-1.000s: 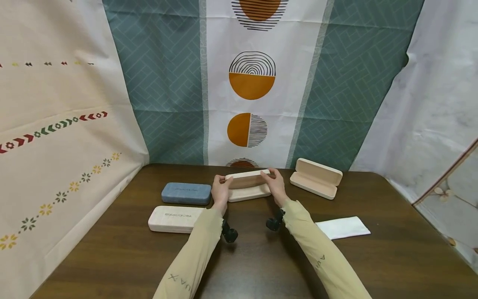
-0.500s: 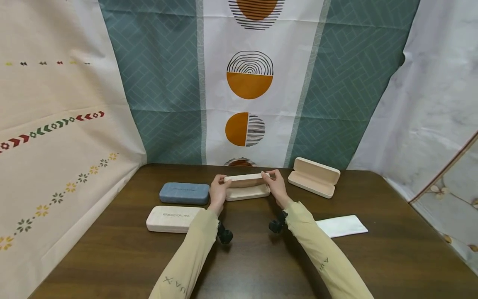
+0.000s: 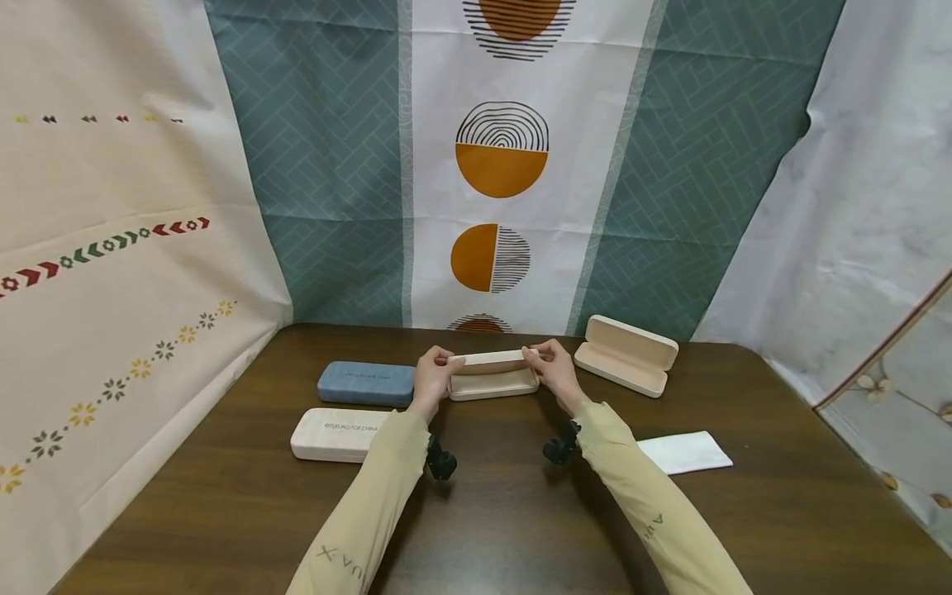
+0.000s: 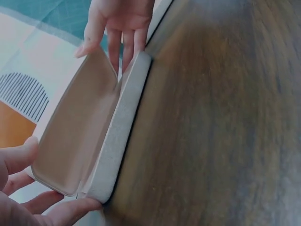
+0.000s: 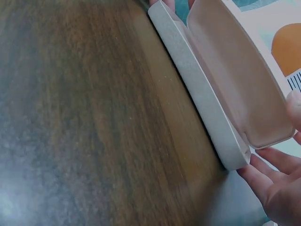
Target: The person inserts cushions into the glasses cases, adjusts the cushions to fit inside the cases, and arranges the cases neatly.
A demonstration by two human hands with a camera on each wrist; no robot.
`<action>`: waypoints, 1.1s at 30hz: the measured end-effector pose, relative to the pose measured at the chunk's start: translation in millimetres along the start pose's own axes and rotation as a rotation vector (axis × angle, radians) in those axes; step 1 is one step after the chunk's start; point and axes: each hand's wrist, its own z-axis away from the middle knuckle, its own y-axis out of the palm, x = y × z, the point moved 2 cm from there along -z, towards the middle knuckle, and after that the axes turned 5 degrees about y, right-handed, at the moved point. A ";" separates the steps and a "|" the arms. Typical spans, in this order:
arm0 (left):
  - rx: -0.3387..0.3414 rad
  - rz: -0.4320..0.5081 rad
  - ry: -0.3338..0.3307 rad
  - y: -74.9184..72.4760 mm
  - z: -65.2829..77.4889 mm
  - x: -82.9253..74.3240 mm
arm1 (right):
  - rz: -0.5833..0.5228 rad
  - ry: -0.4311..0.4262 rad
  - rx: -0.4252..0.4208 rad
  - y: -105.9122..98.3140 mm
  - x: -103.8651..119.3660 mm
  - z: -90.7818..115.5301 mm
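Note:
A cream glasses case (image 3: 494,392) lies near the table's back edge, between both hands, its tan lining showing under the partly raised lid (image 3: 491,359). My left hand (image 3: 431,383) holds the case's left end. In the left wrist view, its thumb (image 4: 23,154) lies on the lid's edge and its lower fingers touch the end of the base (image 4: 117,134). At the other end, my right hand (image 3: 558,377) grips the case likewise, with thumb (image 5: 294,106) on the lid (image 5: 242,70) and fingers under the hinge end. No glasses show inside.
Left of the hands lie a closed blue glasses case (image 3: 366,383) and, nearer, a closed white glasses case (image 3: 335,436) with lettering, partly behind the left sleeve. An open beige glasses case (image 3: 625,357) stands at back right. A folded white cloth (image 3: 687,452) lies beside the right sleeve.
The case's lid has tipped down and forward a little, with both hands staying on its ends. Both forearms have spread slightly outward. The other things on the table keep their places.

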 end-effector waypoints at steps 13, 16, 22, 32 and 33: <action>0.007 -0.126 0.031 -2.8 0.7 1.1 | 0.057 0.044 0.126 -5.0 4.8 3.1; 0.033 -0.099 0.008 -3.3 1.5 -1.6 | 0.077 0.048 0.154 -8.4 8.2 3.1; 0.053 -0.073 -0.004 -3.9 1.7 -2.5 | 0.063 0.064 0.196 -13.1 10.9 1.3; 0.030 -0.056 0.023 -4.8 0.9 2.9 | 0.016 0.030 0.200 -14.6 7.8 0.7; 0.027 -0.049 0.024 -4.8 0.9 3.3 | 0.012 0.030 0.196 -15.0 7.2 0.7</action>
